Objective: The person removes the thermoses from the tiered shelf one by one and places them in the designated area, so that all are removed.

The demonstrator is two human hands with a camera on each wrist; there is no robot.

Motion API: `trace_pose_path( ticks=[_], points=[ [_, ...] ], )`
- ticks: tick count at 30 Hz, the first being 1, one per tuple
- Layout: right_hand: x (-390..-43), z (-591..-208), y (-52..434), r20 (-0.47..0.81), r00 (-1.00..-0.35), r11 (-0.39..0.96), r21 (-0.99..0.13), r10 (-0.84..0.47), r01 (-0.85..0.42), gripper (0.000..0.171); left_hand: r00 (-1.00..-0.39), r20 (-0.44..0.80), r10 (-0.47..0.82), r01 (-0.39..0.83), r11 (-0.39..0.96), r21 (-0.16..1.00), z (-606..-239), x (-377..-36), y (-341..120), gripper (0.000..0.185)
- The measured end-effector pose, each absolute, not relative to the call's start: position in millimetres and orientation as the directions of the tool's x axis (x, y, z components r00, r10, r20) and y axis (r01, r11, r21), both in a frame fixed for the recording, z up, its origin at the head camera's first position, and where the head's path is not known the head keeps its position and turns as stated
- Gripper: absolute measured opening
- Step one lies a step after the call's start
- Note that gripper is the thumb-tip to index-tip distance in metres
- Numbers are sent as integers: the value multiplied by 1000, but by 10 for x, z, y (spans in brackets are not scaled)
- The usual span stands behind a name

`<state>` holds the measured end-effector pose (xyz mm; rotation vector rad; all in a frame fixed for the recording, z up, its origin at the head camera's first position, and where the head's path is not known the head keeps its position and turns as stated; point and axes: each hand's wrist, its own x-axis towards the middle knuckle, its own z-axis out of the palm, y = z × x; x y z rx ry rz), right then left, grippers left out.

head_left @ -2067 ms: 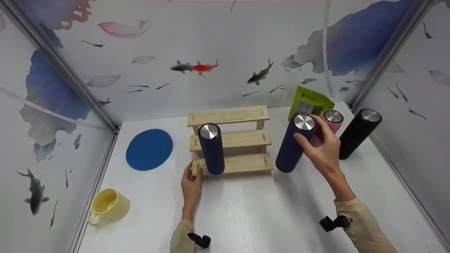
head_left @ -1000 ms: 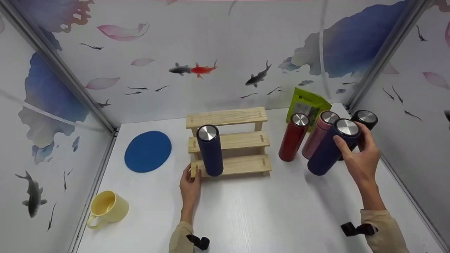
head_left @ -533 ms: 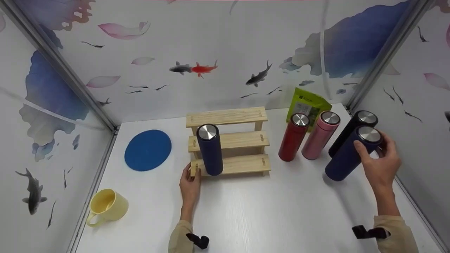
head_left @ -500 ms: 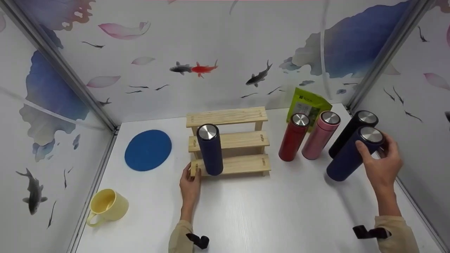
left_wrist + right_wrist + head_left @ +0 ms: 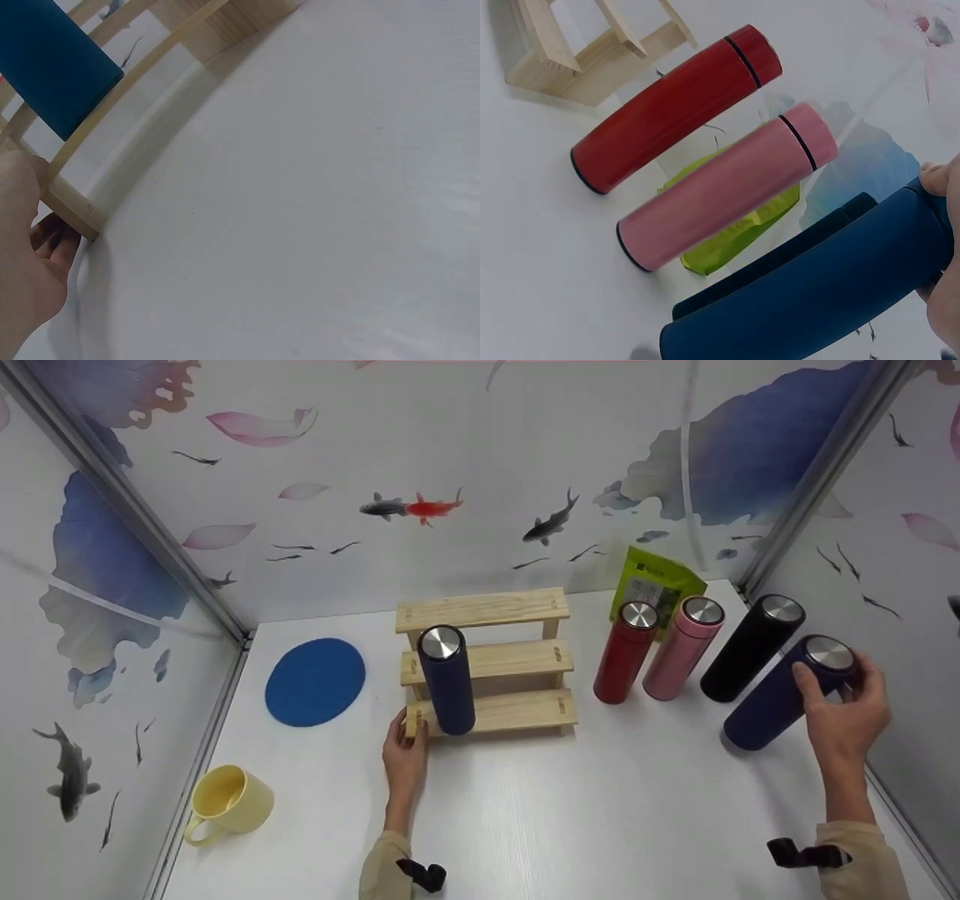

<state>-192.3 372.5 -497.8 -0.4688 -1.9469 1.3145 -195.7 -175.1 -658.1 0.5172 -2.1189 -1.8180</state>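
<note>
My right hand (image 5: pixel 847 716) grips a dark blue thermos bottle (image 5: pixel 772 701) near its steel lid, thumb on the near side. The bottle is at the far right of the row; whether its base touches the table I cannot tell. At the left end of the lowest step of a three-step wooden rack (image 5: pixel 525 711), my left hand (image 5: pixel 405 754) holds the board, thumb above and fingers below in the left wrist view. A second dark blue thermos bottle (image 5: pixel 448 690) stands upright on that lowest step, just right of the left hand.
Right of the rack stand a red bottle (image 5: pixel 622 660), a pink bottle (image 5: pixel 679 656) and a black bottle (image 5: pixel 750 652). Behind them leans a green bag (image 5: pixel 652 581). On the left are a round blue mat (image 5: pixel 315 682) and a yellow mug (image 5: pixel 244 802). Printed walls enclose the white table.
The blue bottle in my right hand has moved right, past the red, pink and black bottles, which are now uncovered. My left hand stays on the rack.
</note>
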Motion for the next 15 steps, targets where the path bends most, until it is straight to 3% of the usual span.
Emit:
trace_pose_path(
  ticks=[10,15],
  points=[
    [-1959,-5078,3841,353,-632,425,-904,690,-41,58,-904,1,-428,-67,144,987,-6143,-1782,-1683,48],
    [-1976,-5114,3847,333,-625,404,-914,706,-30,57,-907,-19,-422,-64,92,994,-6281,-1826,-1695,49]
  ],
)
